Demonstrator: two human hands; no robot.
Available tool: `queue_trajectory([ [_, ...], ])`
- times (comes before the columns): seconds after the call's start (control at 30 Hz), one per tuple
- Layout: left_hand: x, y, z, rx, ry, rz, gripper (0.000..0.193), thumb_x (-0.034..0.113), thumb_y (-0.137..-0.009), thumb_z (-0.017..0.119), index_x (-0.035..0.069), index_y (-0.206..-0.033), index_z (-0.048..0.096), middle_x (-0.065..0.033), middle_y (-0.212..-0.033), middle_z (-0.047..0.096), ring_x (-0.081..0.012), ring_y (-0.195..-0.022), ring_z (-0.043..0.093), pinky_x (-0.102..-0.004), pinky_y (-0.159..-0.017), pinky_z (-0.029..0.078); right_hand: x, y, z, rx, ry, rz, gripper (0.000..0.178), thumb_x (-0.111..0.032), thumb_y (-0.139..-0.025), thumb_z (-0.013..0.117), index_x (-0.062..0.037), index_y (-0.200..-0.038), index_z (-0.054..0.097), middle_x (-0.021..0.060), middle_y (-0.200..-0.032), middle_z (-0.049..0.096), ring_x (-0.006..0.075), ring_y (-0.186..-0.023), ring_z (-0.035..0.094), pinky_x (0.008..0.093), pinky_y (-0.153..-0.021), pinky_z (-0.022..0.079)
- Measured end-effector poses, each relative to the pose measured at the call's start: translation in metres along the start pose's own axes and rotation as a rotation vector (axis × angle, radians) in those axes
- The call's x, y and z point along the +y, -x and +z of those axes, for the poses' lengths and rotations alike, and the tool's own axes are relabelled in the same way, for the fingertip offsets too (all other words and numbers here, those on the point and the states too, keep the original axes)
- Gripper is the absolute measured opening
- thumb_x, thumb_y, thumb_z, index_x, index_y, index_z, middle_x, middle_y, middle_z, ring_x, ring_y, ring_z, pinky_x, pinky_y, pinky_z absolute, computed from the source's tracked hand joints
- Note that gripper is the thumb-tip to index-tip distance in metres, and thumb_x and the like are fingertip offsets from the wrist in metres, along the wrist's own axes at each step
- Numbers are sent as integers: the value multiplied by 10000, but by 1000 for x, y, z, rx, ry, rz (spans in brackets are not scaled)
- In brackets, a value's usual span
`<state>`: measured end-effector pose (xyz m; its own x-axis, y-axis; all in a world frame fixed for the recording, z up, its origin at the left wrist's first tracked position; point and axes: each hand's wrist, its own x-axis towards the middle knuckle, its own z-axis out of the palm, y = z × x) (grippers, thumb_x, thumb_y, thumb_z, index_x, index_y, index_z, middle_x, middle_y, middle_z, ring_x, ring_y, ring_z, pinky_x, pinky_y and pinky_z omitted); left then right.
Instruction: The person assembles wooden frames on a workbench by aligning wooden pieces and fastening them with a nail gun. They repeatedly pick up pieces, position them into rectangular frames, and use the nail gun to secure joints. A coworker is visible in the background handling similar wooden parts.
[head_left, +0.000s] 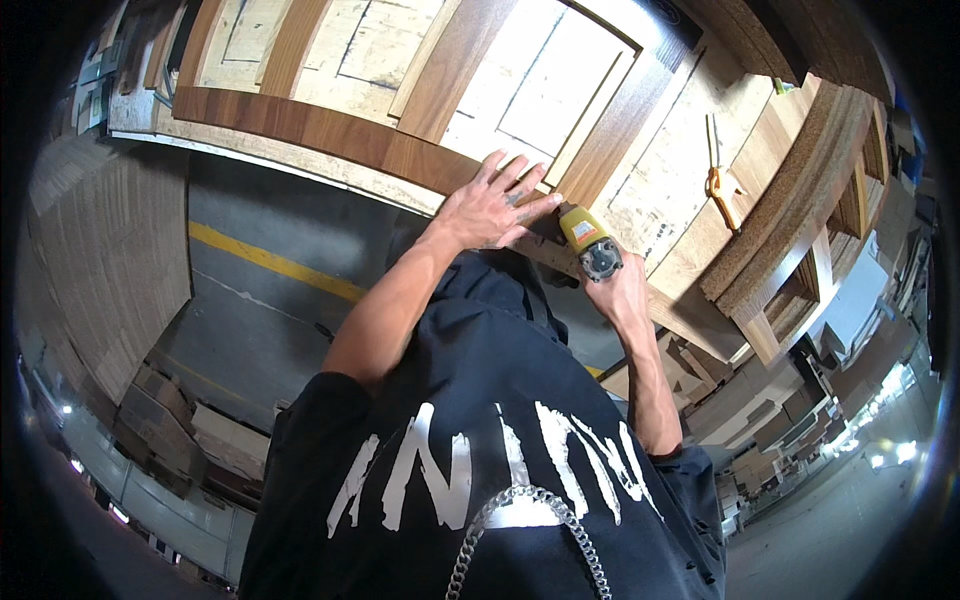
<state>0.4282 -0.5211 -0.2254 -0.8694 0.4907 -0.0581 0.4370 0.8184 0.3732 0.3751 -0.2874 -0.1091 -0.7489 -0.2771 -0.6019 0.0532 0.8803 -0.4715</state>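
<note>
My left hand (492, 208) lies flat, fingers spread, on the near edge of a dark brown wooden panel (300, 125) that rests on a workbench. My right hand (617, 292) grips a small yellow power tool (590, 243) with a round grey end. The tool's nose is pressed against the panel's edge, right beside my left fingertips. Both forearms reach up from my black shirt with white print.
Framed wooden door panels (530, 75) cover the workbench. An orange-handled clamp (720, 185) lies on a pale board to the right. Stacked boards (110, 250) stand at the left, more offcuts (200, 430) on the grey floor with a yellow line (270, 262).
</note>
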Motion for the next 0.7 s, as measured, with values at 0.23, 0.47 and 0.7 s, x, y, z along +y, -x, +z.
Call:
queue_trajectory([
  [0.23, -14, 4, -11, -94, 81, -143, 953, 610, -859, 671, 176, -1600, 258, -148, -1638, 224, -363, -1501, 221, -611, -1230, 152, 9, 13, 7, 38, -28, 17, 296, -94, -766, 739, 46, -1018, 674, 262, -803, 703, 422, -821, 709, 441, -735, 561],
  [0.47, -121, 72, -53, 132, -92, -44, 1055, 698, -799, 677, 145, -1594, 260, -169, -1651, 196, -335, -1529, 192, -597, -1236, 115, -39, 16, 31, 125, -129, 70, 303, -127, -787, 747, 46, -1030, 691, 266, -881, 715, 422, -880, 711, 439, -760, 566],
  [0.7, -152, 92, -59, -32, -10, -75, 896, 693, -897, 545, 234, -1612, 260, -124, -1669, 187, -337, -1538, 167, -575, -1238, 137, -110, -15, 54, 174, -220, 57, 282, -170, -822, 717, 52, -994, 694, 271, -880, 711, 419, -875, 712, 438, -744, 567],
])
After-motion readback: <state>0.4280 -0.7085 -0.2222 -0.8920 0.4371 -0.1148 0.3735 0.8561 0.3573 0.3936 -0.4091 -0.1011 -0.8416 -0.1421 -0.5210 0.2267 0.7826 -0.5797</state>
